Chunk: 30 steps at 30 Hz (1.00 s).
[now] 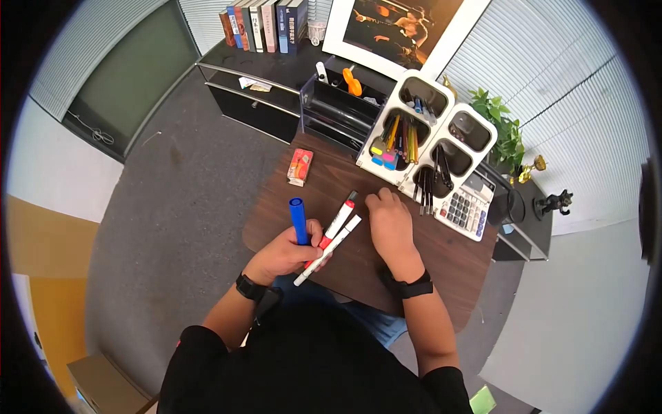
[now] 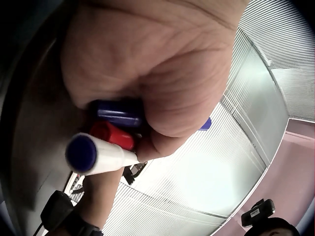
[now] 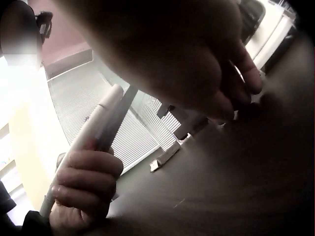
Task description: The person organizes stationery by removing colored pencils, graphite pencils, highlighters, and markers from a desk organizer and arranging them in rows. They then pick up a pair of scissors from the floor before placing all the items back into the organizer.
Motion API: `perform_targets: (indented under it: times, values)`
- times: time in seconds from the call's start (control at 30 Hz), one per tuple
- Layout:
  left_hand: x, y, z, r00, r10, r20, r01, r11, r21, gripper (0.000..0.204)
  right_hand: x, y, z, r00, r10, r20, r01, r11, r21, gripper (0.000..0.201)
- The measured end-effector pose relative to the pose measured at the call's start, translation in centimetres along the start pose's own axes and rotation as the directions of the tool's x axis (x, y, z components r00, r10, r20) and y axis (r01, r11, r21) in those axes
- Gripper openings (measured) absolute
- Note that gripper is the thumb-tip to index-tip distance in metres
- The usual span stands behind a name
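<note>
My left hand (image 1: 286, 252) grips several markers in a bunch. One is a blue marker (image 1: 298, 221) standing up out of the fist, one a red-and-white marker (image 1: 338, 224) with a dark end, and one a slim white marker (image 1: 345, 233). The left wrist view shows the white marker's blue end (image 2: 81, 153) beside a red barrel (image 2: 112, 135) and a blue barrel (image 2: 118, 113) under the palm. My right hand (image 1: 392, 224) is low at the brown tabletop (image 1: 345, 265), its fingers loosely bent down to the surface with nothing visible in them.
A white desk organizer (image 1: 448, 107) with pencils, pens and sticky notes stands beyond the right hand. Right of it lies a calculator (image 1: 465, 210). A small red box (image 1: 299, 167) sits at the table's left edge. Behind stand a clear holder (image 1: 334, 114), books (image 1: 265, 26) and a framed picture (image 1: 338, 34).
</note>
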<state>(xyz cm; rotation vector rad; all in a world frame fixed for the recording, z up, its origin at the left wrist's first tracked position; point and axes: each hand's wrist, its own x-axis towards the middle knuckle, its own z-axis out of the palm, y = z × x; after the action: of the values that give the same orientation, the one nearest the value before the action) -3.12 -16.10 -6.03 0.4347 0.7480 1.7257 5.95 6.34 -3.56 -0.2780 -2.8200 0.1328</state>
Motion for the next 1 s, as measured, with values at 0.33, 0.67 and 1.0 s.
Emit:
perform_targets:
  times: [0.33, 0.67, 1.0]
  values:
    - [0.1, -0.5, -1.1, 0.996, 0.086, 0.004, -0.083, 0.97, -0.227, 0.018, 3.7, -3.8, -7.6, 0.982, 0.163, -0.096, -0.111, 0.906, 0.408, 0.03]
    - [-0.4, -0.3, -1.3, 0.995, 0.097, 0.029, -0.087, 0.963, -0.254, 0.019, 10.1, -4.8, -10.2, 0.906, 0.261, -0.334, -0.053, 0.851, 0.523, 0.04]
    - [0.5, -0.9, -0.4, 0.928, -0.189, 0.32, 0.041, 0.908, 0.418, 0.01, -8.1, -2.0, -6.0, 0.867, 0.018, 0.498, -0.482, 0.283, 0.829, 0.082]
